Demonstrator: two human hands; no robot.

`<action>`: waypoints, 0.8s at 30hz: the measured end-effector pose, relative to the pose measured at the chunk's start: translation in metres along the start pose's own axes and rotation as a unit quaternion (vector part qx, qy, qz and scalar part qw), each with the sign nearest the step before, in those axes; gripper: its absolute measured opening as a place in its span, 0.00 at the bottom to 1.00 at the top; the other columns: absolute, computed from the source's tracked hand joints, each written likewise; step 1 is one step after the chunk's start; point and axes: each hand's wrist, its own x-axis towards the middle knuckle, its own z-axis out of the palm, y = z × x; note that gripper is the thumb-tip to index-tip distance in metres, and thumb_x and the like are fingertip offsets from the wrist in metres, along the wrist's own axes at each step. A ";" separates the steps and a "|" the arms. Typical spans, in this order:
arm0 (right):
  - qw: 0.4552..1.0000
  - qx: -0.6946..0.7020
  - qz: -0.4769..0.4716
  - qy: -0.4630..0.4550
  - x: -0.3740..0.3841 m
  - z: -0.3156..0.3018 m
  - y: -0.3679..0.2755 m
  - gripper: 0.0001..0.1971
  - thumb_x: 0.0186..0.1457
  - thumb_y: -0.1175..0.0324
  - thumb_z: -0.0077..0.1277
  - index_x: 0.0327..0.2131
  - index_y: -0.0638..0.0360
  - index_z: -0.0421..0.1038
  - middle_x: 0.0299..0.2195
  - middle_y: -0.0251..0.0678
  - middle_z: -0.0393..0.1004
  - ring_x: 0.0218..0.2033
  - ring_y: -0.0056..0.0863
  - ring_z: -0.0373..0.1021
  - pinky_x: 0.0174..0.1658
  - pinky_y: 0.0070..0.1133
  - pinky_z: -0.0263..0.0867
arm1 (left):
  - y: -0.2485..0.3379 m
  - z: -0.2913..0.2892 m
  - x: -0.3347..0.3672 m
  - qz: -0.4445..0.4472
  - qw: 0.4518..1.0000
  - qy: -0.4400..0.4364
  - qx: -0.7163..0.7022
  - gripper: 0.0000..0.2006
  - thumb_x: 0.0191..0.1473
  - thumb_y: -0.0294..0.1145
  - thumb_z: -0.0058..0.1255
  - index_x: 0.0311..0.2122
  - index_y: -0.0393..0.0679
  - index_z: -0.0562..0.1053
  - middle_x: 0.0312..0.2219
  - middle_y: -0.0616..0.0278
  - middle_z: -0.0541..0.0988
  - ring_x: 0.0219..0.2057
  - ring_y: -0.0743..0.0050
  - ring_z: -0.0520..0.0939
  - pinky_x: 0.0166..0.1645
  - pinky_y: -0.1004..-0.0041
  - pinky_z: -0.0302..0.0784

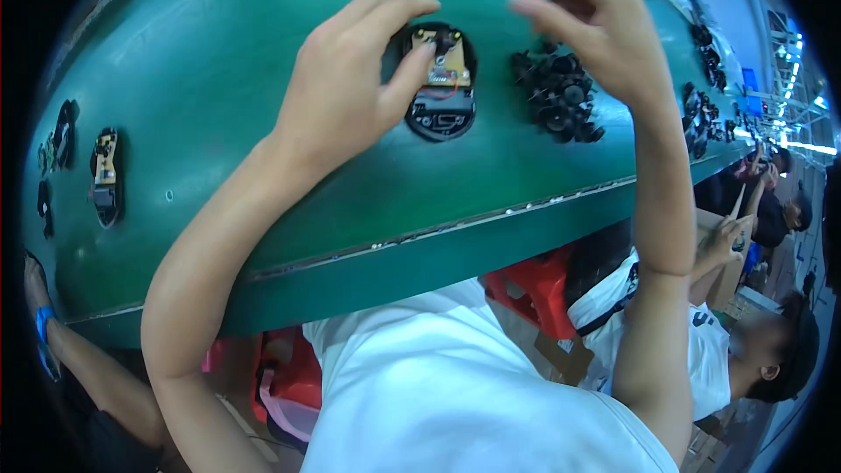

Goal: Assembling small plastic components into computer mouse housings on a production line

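Note:
A black oval housing (444,110) with a tan circuit board (453,62) and a thin red wire lies on the green table in front of me. My left hand (346,70) is at its left side, thumb and index finger apart. The thumb overlaps the board's left edge; whether it presses there I cannot tell. Higher up and to the right, my right hand (604,31) hovers beyond a pile of small black round parts (559,96). Its thumb and index finger are curved with a gap between them, and nothing shows in that gap. Its other fingers are partly hidden.
On the left of the table (219,70) lies another housing with a board (106,177), with more black pieces (63,133) beyond it. Further black parts (698,118) sit at the far right. A person in white (710,359) is close on my right; another person's arm (105,368) shows at left.

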 end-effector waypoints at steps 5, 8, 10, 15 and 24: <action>0.994 -0.054 0.097 0.004 -0.028 -0.027 0.053 0.15 0.60 0.61 0.61 0.46 0.61 0.81 0.32 0.31 0.81 0.31 0.17 0.73 0.38 0.20 0.71 | 0.007 -0.062 0.009 -0.025 0.996 -0.061 0.053 0.13 0.59 0.27 0.54 0.48 0.34 0.77 0.45 0.54 0.82 0.49 0.61 0.82 0.55 0.68 0.75; 0.985 -0.093 0.146 -0.027 -0.029 -0.029 0.050 0.17 0.58 0.58 0.61 0.45 0.61 0.81 0.33 0.36 0.82 0.31 0.24 0.75 0.39 0.24 0.72 | 0.012 -0.112 0.004 -0.035 0.984 -0.050 0.167 0.12 0.57 0.29 0.56 0.44 0.34 0.78 0.41 0.49 0.82 0.44 0.54 0.83 0.53 0.67 0.75; 0.980 -0.114 0.145 -0.068 -0.019 -0.029 0.050 0.18 0.57 0.57 0.61 0.44 0.60 0.81 0.33 0.41 0.82 0.32 0.31 0.77 0.40 0.29 0.73 | 0.002 -0.152 -0.022 -0.081 0.966 -0.013 0.244 0.13 0.57 0.30 0.56 0.45 0.35 0.78 0.42 0.49 0.82 0.46 0.52 0.83 0.54 0.66 0.74; 0.986 -0.084 0.125 -0.074 -0.021 -0.024 0.059 0.16 0.53 0.65 0.63 0.42 0.65 0.78 0.32 0.39 0.79 0.35 0.29 0.74 0.42 0.26 0.70 | -0.011 -0.196 -0.087 -0.207 0.891 0.050 0.401 0.17 0.57 0.33 0.59 0.50 0.39 0.77 0.51 0.48 0.79 0.53 0.47 0.79 0.59 0.60 0.72; 0.957 0.222 0.167 0.085 -0.022 -0.039 0.052 0.11 0.64 0.66 0.55 0.43 0.63 0.76 0.38 0.30 0.78 0.39 0.18 0.75 0.41 0.16 0.68 | 0.020 -0.137 -0.098 -0.222 0.892 0.025 0.394 0.19 0.52 0.30 0.62 0.51 0.44 0.78 0.46 0.55 0.78 0.46 0.51 0.79 0.49 0.58 0.74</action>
